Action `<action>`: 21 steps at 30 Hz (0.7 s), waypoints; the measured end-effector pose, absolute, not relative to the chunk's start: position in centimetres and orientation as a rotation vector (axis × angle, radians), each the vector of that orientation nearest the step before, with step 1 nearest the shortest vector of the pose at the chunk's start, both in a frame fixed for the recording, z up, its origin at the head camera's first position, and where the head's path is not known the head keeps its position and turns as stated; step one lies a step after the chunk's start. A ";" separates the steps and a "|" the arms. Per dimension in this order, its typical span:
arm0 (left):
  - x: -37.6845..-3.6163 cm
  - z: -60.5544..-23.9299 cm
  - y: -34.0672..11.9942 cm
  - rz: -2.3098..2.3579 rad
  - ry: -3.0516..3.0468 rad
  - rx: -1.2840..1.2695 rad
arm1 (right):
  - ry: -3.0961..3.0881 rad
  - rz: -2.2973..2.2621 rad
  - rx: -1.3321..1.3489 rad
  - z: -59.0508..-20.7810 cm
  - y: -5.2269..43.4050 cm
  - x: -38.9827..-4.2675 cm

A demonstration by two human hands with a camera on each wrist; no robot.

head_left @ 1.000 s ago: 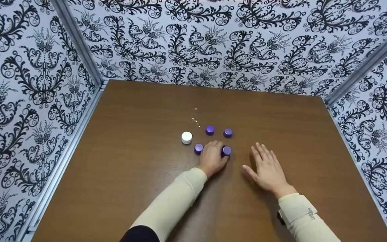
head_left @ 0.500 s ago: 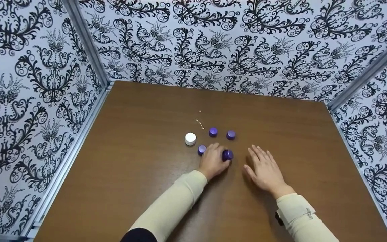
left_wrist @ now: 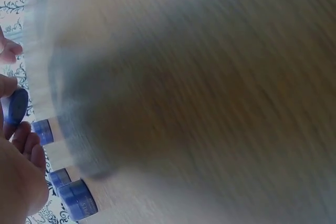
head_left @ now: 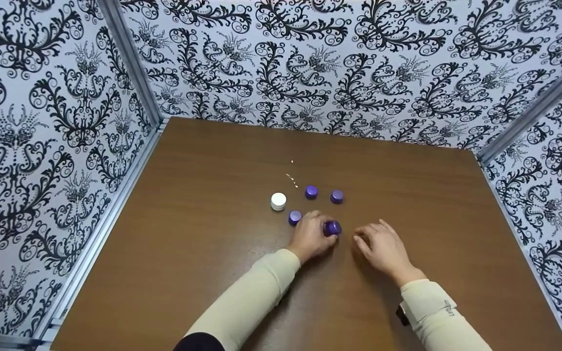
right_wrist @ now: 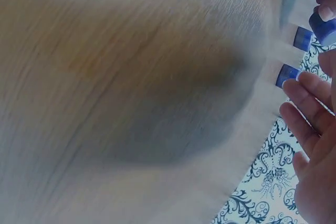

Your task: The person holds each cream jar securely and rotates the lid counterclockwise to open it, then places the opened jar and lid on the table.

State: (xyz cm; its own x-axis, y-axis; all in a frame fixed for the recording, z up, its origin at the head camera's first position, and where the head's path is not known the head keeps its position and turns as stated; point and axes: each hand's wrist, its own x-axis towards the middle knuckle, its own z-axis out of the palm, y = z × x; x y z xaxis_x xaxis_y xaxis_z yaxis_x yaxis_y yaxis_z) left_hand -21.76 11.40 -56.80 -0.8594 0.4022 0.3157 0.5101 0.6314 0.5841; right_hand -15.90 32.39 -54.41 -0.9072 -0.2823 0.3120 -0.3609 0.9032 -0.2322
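Two hands work low on the brown table (head_left: 203, 253), both in cream sleeves. Nearest to the viewer, the right hand (head_left: 383, 248) rests on the wood with its fingers loosely bent toward the left; it holds nothing, and its fingertips are near the purple jar that the other hand has, but apart from it. The left hand (head_left: 310, 236) curls its fingers around this held purple jar (head_left: 332, 227), which is tilted on its side between thumb and fingers, just above the table surface. In the left wrist view the same jar (left_wrist: 17, 106) sits against the fingertips.

Just beside the left hand, on its left, a second purple jar (head_left: 294, 217) stands upright. A little farther, a white jar (head_left: 278, 201) stands to the left, and two more purple jars (head_left: 311, 191) stand side by side behind the hands, well apart from each other. Some small pale specks (head_left: 291, 179) lie on the wood behind them. Patterned black-and-white walls (head_left: 310, 63) close the table on three sides.
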 end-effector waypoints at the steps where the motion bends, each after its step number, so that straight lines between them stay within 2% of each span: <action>1: -21.7 -56.7 11.4 -1.053 -2.703 -0.766 | -2.788 0.442 0.477 -54.4 32.3 -15.9; 11: -21.5 -56.7 11.4 -1.179 -2.718 -0.828 | -2.865 0.804 0.291 -54.1 31.5 -16.2; 21: -21.8 -56.5 11.2 -1.401 -2.746 -0.912 | -2.880 1.239 0.297 -54.3 31.2 -16.8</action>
